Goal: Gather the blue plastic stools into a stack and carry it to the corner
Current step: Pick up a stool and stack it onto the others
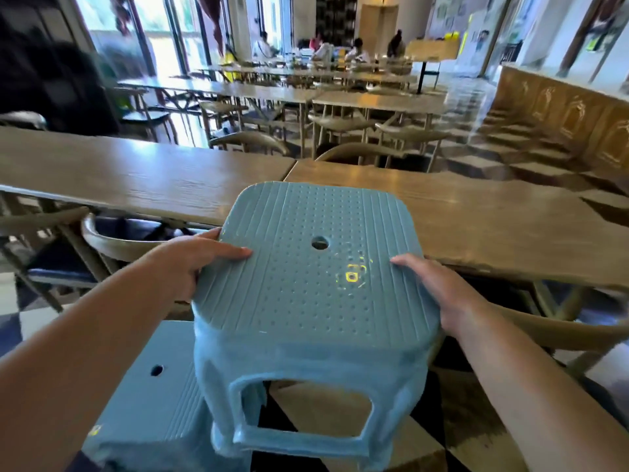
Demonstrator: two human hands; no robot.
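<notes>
Head view. Blue plastic stool (306, 284) held up in the air, seat tilted toward the camera, in front of the near edge of a long wooden table (136, 172). Left hand (190, 264) grips the seat's left rim: thumb lies flat on the ribbed top, fingers curl under the edge. Right hand (439, 294) grips the right rim the same way, thumb on top; its fingers go under the seat and are hidden.

Second blue stool (153, 396) stands lower left, on the floor, its seat partly covered by the held stool and the left forearm. The held stool's legs overlap it in the view; touching or apart, cannot tell.

Edges and room: a second wooden table (476, 212) butts against the first, the seam just above the stool. Wooden chairs (112, 240) are tucked along the near side, left and right of the stool. Checkered floor (425, 420) shows beneath the legs; an open aisle runs on the right beside a carved wooden counter (561, 110).

Far rows of tables are blurred. Seated people (357, 51) at the back, detail not readable. Held stool's lower legs are cut off by the frame's bottom edge.
</notes>
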